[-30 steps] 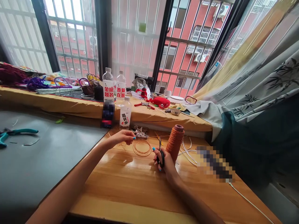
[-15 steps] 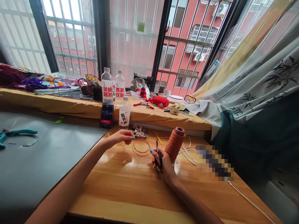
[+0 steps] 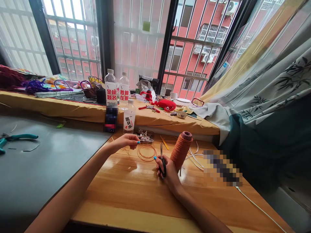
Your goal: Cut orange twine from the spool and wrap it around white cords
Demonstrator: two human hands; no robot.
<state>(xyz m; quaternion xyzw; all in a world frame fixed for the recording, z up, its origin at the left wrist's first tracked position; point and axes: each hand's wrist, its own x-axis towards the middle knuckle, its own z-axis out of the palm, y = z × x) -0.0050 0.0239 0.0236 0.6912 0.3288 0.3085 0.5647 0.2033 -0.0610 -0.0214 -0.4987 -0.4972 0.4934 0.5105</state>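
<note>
My right hand [image 3: 170, 171] is closed around a pair of scissors [image 3: 163, 165] with black handles, its blades pointing up and away from me. Just beyond that hand, a large spool of orange cord [image 3: 181, 151] leans to the right, its base partly hidden. My left hand [image 3: 128, 141] is pinched above the table; anything between its fingertips is too thin to make out. Fine orange strands show just below those fingers. A loose coil of orange cord [image 3: 147, 159] lies on the wood between both hands.
A small tray of bits [image 3: 145, 136], a yellow stick [image 3: 164, 142] and a water bottle [image 3: 129, 118] stand or lie behind my hands. White cables [image 3: 194, 159] run right of the spool. Teal-handled pliers [image 3: 20, 137] lie on the grey mat [image 3: 55, 161] at left.
My right hand, with the scissors, has shifted slightly left. The spool has moved a little left too. My left hand stays almost still, pinched.
</note>
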